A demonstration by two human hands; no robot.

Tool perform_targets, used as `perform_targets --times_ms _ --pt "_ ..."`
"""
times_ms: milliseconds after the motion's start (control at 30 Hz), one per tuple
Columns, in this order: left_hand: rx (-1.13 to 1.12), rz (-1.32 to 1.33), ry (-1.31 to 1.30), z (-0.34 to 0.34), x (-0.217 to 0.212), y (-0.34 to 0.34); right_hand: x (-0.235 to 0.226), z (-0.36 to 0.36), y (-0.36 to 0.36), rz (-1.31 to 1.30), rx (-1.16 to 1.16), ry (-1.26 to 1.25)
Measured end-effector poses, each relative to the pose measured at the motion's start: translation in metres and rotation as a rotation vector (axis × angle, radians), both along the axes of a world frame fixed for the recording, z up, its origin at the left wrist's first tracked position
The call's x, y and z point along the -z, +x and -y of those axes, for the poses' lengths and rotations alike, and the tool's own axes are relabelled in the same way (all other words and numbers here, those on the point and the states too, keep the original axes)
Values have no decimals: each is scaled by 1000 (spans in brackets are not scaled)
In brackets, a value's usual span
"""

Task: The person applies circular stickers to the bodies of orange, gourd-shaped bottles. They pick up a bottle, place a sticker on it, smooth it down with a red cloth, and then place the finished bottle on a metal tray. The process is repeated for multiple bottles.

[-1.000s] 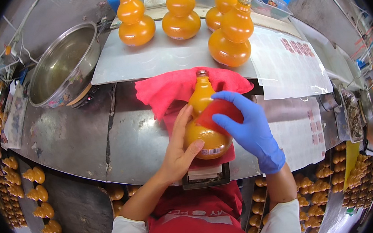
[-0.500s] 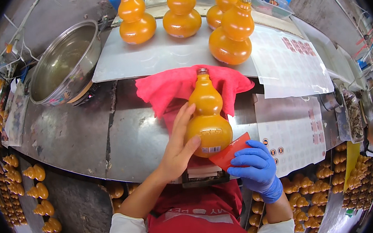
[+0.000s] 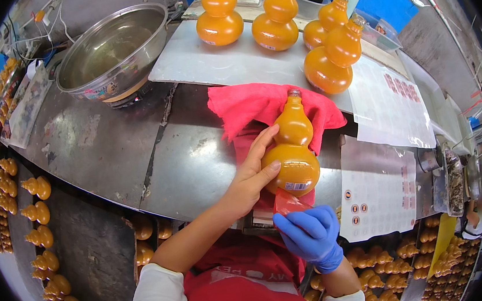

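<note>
An orange gourd-shaped bottle (image 3: 297, 159) lies on a pink-red cloth (image 3: 236, 104), its clear neck pointing away from me. My bare left hand (image 3: 250, 181) grips the bottle's left side, with the thumb on the lower bulb and the fingers along the waist. A small barcode label shows near the base. In a blue glove, my right hand (image 3: 313, 233) pinches a thin red scraper (image 3: 288, 202) whose upper edge is at the bottle's base. Whether that edge presses on the bottle I cannot tell.
Several similar bottles (image 3: 217, 28) stand on a pale board (image 3: 186, 63) at the back. A metal pot (image 3: 112, 49) sits back left. Sticker sheets (image 3: 375, 190) lie to the right. Rows of orange bottles (image 3: 43, 236) are low at both sides.
The red scraper and my right hand have shifted from the bottle's lower right to directly below its base. My left hand keeps its grip. The whole view has turned slightly.
</note>
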State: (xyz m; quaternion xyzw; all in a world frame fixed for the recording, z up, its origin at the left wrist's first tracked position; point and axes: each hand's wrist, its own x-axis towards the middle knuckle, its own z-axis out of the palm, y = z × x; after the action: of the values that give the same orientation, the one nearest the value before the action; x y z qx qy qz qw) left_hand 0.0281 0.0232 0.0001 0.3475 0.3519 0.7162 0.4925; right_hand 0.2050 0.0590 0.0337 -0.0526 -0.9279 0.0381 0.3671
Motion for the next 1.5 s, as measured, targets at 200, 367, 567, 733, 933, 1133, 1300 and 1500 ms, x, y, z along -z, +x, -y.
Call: perform_targets --times_ms 200,367,567,733,933,1133,1300,1500 --pt "16 165 25 1 -5 2 -8 1 -21 138 57 66" --pt "-14 162 38 -1 1 1 -19 0 -12 116 -39 13" --pt "-70 -60 -41 -2 -1 2 -48 -23 -9 334 -40 -110" --pt "-138 -163 -65 1 -8 0 -79 -74 -65 410 135 -394" --pt "-124 -240 -81 1 -12 -3 -73 -99 -81 376 141 -278" --pt "-123 -181 -86 -2 -3 -7 -40 -23 -5 377 -84 34" --pt "-126 -116 -115 -15 -5 -9 -12 -15 26 294 7 -197" --pt "-141 -419 -7 -5 -9 -7 -52 -66 30 -269 235 -1062"
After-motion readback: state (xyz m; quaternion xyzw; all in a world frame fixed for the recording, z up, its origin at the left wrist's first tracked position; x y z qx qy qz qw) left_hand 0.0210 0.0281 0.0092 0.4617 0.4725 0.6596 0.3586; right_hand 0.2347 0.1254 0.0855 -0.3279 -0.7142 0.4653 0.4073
